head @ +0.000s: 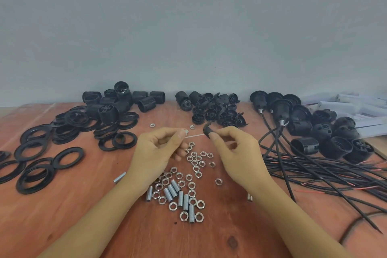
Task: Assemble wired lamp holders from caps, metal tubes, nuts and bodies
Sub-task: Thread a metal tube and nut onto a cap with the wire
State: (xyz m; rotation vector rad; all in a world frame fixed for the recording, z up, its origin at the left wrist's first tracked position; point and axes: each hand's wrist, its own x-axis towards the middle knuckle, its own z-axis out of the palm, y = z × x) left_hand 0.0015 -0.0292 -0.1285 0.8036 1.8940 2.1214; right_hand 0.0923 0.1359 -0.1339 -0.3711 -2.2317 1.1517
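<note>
I take the scatter of nuts (195,163) and threaded metal tubes (180,197) in the middle of the surface (104,226) as my landmark. Both hands are raised just beyond it.

My left hand (159,148) has its grip closed in a pinch on a small metal part (186,131). It is too small for me to tell whether it is a nut or a tube end.

My right hand (236,153) pinches a black cap (207,130) between thumb and forefinger and turns it toward the left hand. I judge the two pieces are held face to face so the metal can be threaded into the cap's hole. A thin pale line runs between them, and I cannot say what it is.

The stock lies in an arc around the landmark, probably so either hand can reach its own supply:
- Flat rings (67,158) lie left of it.
- Bodies (117,102) are beyond and to the left.
- Loose caps (215,109) are straight beyond.
- Wired holders (280,109) are to the right, with their black leads (314,174) trailing nearer.
</note>
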